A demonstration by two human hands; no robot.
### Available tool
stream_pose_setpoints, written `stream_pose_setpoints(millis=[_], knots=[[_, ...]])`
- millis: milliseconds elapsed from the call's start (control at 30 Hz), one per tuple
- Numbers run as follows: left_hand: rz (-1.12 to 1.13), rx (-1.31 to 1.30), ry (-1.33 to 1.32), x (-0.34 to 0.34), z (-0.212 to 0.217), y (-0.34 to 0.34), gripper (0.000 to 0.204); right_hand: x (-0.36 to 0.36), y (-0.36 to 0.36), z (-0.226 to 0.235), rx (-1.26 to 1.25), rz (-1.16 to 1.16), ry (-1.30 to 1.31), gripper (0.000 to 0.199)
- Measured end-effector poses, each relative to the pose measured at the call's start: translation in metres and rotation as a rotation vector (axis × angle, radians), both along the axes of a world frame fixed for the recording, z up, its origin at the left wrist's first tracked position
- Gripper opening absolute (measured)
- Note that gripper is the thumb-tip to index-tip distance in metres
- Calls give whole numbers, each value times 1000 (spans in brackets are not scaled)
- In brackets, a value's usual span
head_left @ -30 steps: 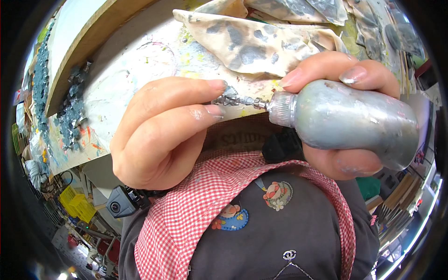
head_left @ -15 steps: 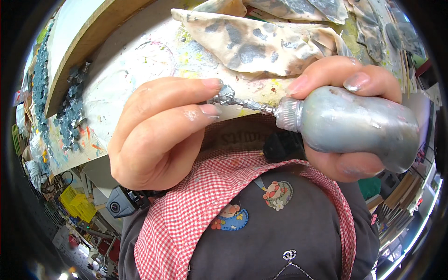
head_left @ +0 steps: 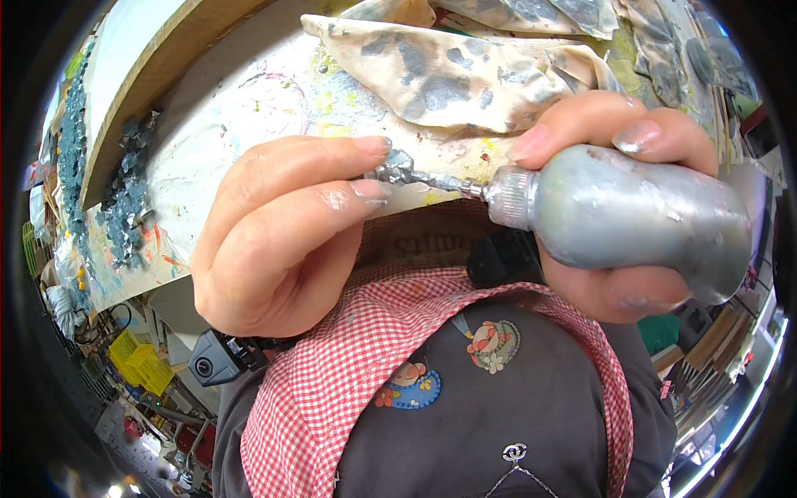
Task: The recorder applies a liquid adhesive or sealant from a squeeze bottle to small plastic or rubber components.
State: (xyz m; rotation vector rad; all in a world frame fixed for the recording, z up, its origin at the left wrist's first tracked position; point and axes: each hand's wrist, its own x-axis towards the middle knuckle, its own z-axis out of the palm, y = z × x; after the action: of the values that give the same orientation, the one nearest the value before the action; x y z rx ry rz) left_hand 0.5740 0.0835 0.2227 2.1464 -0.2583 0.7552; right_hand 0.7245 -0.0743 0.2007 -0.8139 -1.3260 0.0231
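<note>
My left hand (head_left: 270, 241) is closed in a pinch around the end of a small grey-silver piece (head_left: 398, 167), whose exact kind I cannot make out. In my right hand (head_left: 581, 124) a cloudy plastic squeeze bottle (head_left: 635, 216), smeared with silver paint, lies almost level. Its ribbed collar (head_left: 512, 197) and thin metal nozzle (head_left: 473, 188) face left, toward the pinched piece. Silver paint coats the nozzle and the stretch by the piece; where one ends and the other begins is unclear. Silver stains mark my fingertips and nails.
Beyond my hands, a paint-spotted white tabletop (head_left: 207, 158) carries a crumpled beige cloth (head_left: 465, 79) with grey blotches. A curved wooden edge (head_left: 137, 91) and clusters of blue-grey flakes (head_left: 129, 199) lie at the left. A yellow crate (head_left: 141, 363) stands lower left.
Both hands keep their hold. My left hand and the small piece have shifted slightly left, and the bottle has turned a little in my right hand's grip.
</note>
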Motion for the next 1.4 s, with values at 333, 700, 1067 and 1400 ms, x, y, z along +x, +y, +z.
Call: stream_pose_setpoints(millis=[333,700,1067,1400], knots=[[64,-219,233,-8,7,-2,28,-17,-4,1,56,-94,214,59],[38,-116,225,-5,10,-1,26,-4,-25,26,-683,-54,-41,63],[73,-128,201,-6,7,-2,27,-8,-5,-4,-110,-81,59,65],[39,-83,149,-3,7,-1,27,-14,-2,0,-162,-23,164,65]])
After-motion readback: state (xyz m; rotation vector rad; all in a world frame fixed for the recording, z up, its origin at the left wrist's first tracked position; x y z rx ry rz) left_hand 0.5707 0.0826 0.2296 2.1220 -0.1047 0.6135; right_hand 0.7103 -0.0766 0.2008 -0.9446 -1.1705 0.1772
